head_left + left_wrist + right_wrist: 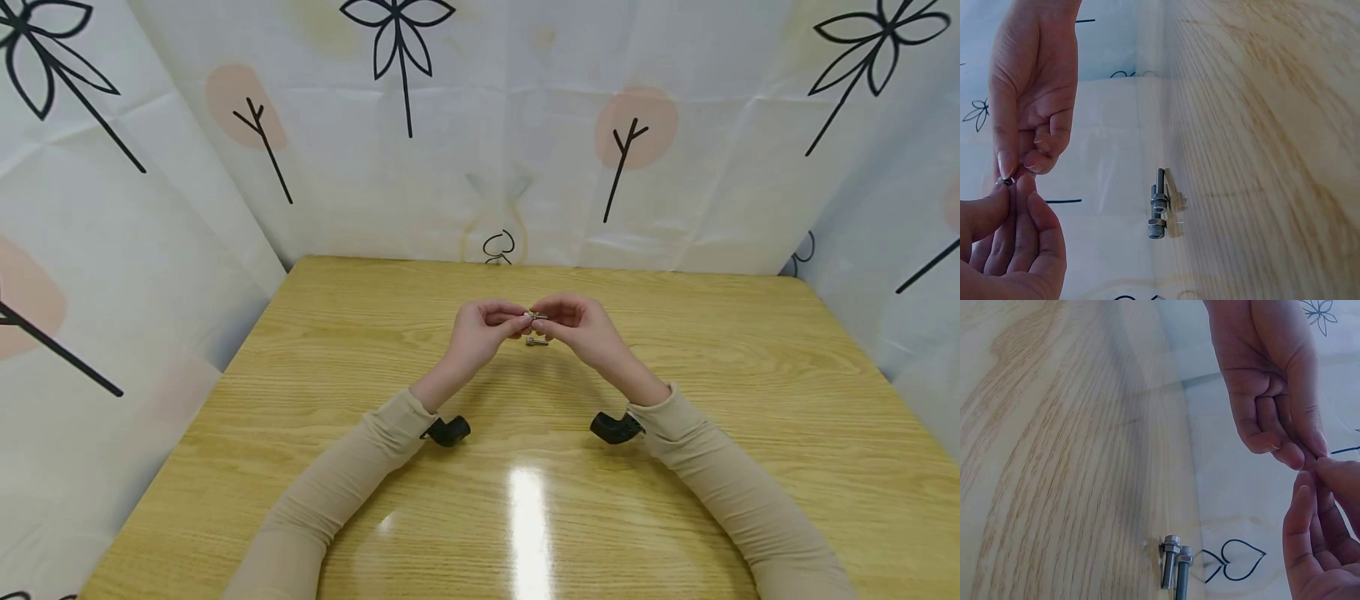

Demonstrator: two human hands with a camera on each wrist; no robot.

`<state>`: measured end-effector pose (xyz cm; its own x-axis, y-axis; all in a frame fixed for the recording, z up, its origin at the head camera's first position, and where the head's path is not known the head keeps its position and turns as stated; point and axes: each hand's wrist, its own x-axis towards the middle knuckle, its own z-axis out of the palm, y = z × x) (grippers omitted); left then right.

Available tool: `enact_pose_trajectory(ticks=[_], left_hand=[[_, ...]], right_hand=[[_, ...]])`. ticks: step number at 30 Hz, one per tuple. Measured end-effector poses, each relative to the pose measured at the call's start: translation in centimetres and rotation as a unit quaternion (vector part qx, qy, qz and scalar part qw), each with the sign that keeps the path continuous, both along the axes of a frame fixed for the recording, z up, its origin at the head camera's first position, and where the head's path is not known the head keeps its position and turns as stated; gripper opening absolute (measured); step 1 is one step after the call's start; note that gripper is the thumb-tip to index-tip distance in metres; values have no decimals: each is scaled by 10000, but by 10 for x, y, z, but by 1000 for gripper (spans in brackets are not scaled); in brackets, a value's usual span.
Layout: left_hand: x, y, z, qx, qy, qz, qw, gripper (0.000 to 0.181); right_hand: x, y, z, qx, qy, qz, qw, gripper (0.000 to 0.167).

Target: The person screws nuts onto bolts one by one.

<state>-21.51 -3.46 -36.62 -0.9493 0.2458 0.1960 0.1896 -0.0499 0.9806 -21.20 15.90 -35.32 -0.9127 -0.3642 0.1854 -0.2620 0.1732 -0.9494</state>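
Above the table, my left hand (478,335) and right hand (583,332) meet at their fingertips. Between them, thumbs and fingers pinch a small shiny metal piece (1005,181), mostly covered, so its exact kind is unclear. In the right wrist view the meeting fingertips hide it. Below the hands lie two metal bolts with cylindrical heads, side by side on the table; the wrist views show one bolt (1171,553) with a hex nut up near its head and another bolt (1182,569) beside it. One bolt (537,342) shows just under the fingertips in the head view.
The wood-grain table (360,333) runs back to a pale patterned cloth (525,150), which also hangs at both sides. Black wrist-worn devices, one at the left cuff (450,431) and one at the right cuff (617,427), jut inward over the table.
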Motion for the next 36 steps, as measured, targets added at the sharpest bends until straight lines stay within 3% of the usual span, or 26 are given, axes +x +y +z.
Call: enact_pose_trajectory(ticks=[6, 12, 16, 20, 28, 36], left_hand=[[-2, -1, -1, -92, 93, -164, 9998, 15], [-2, -2, 4, -226, -63, -170, 9996, 18], [-2, -2, 5, -175, -96, -156, 9997, 20], [-1, -2, 3, 10, -99, -38, 9999, 21], [-1, 0, -1, 202, 12, -23, 9998, 18], [-1, 0, 1, 307, -107, -51, 9995, 22]], right_hand=[[-2, 1, 0, 210, 147, -44, 9997, 23], [1, -3, 9, 582, 78, -232, 9980, 24], [6, -4, 15, 377, -34, -221, 9990, 25], [3, -3, 8, 175, 22, -162, 9997, 30], [-4, -2, -2, 414, 198, -294, 9985, 28], [-2, -2, -1, 146, 49, -173, 9997, 27]])
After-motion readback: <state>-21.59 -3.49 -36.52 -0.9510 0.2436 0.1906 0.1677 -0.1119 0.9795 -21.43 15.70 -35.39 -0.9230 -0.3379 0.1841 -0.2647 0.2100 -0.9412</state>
